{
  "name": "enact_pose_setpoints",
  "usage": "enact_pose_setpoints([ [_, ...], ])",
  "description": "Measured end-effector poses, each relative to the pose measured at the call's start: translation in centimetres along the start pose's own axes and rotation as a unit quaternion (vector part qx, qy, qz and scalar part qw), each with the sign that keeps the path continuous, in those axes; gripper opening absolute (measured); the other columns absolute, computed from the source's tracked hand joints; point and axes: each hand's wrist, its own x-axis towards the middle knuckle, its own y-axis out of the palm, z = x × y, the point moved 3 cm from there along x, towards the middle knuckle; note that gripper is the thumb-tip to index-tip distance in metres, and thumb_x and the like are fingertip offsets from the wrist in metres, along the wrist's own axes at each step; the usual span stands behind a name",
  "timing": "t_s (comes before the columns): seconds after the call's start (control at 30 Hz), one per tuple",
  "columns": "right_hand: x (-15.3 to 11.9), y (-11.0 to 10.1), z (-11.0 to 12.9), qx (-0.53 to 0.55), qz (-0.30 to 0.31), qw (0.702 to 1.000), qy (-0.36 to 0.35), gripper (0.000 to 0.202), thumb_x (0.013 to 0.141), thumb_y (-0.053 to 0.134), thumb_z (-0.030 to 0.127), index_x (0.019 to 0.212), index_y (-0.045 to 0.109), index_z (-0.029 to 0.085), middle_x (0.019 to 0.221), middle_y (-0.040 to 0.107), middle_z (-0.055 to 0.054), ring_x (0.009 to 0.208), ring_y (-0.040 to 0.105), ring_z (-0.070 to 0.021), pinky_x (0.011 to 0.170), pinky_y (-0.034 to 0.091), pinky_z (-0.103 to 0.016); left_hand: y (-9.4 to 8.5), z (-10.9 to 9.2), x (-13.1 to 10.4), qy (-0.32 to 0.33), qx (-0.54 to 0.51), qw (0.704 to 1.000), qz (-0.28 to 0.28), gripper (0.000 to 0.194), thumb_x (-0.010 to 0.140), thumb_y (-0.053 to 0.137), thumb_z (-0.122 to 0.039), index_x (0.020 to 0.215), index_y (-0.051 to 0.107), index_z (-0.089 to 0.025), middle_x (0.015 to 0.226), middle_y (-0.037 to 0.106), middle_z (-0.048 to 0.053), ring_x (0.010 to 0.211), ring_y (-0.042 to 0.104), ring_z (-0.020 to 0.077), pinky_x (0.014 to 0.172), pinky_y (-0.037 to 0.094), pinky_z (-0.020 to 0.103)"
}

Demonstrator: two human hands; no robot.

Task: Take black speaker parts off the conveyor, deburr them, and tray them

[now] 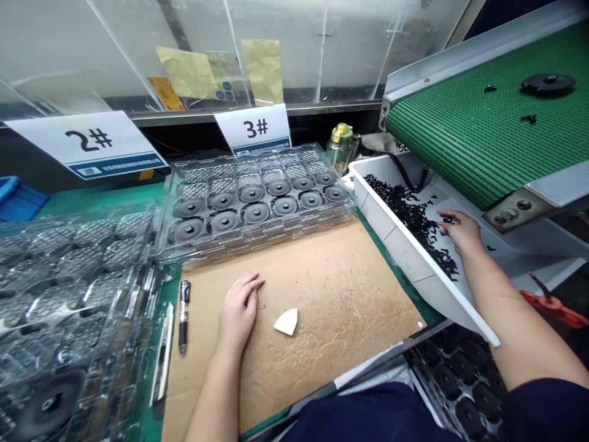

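Note:
My left hand [239, 310] rests on the brown cardboard sheet [335, 301] with its fingers loosely extended and nothing in it. Just right of it lies a small white wedge-shaped piece [286, 321]. Over the white bin [427, 270] at the right, my right hand [460, 231] has its fingers bent together at the small black parts [405, 212]; small dark bits show at the fingertips. Behind the cardboard, a clear plastic tray [257, 229] holds several black round discs [255, 213] in its two front rows.
Stacked clear trays [78, 270] stand at the left. A pen [183, 319] and a cutter knife [162, 356] lie beside my left forearm. The green conveyor [497, 123] carries a black disc [547, 85] above the bin. A bottle [340, 148] stands behind it.

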Motion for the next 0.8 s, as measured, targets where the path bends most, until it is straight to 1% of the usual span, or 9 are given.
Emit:
enact_pose_setpoints([
  [0.2,-0.02,-0.08,0.05,0.055,-0.008,0.998,0.009,0.028,0.089,0.055,0.031,0.112,0.056,0.015,0.113,0.057,-0.008,0.097,0.059,-0.0177,0.081,0.052,-0.037,0.08,0.06,0.00,0.000,0.001,1.000,0.002,0.026,0.090,0.041,-0.025,0.100,0.064,-0.020,0.116,0.063,0.009,0.114,0.054,0.0225,0.102,0.041,0.044],
  [0.37,0.17,-0.01,-0.33,0.073,-0.012,0.997,0.008,0.027,0.089,0.055,0.031,0.110,0.057,0.015,0.113,0.058,-0.007,0.098,0.058,-0.0178,0.083,0.051,-0.037,0.06,0.06,0.01,0.002,0.002,1.000,0.000,0.026,0.090,0.041,-0.024,0.100,0.064,-0.020,0.116,0.063,0.008,0.114,0.054,0.0222,0.102,0.041,0.043],
  [0.63,0.39,0.39,-0.89,0.123,-0.024,0.992,0.018,0.027,0.089,0.055,0.031,0.110,0.057,0.014,0.110,0.058,-0.007,0.095,0.059,-0.0172,0.080,0.052,-0.037,0.07,0.20,-0.11,0.009,0.003,1.000,-0.003,0.027,0.090,0.041,-0.024,0.101,0.065,-0.018,0.116,0.063,0.009,0.114,0.054,0.0218,0.102,0.040,0.042],
  [0.8,0.17,0.62,-0.87,0.181,-0.012,0.983,0.035,0.027,0.090,0.054,0.032,0.110,0.056,0.013,0.107,0.059,-0.007,0.090,0.060,-0.0156,0.077,0.053,-0.035,0.15,0.40,-0.20,0.013,0.003,1.000,-0.004,0.026,0.091,0.041,-0.023,0.101,0.065,-0.018,0.117,0.063,0.008,0.114,0.054,0.0215,0.102,0.040,0.042],
])
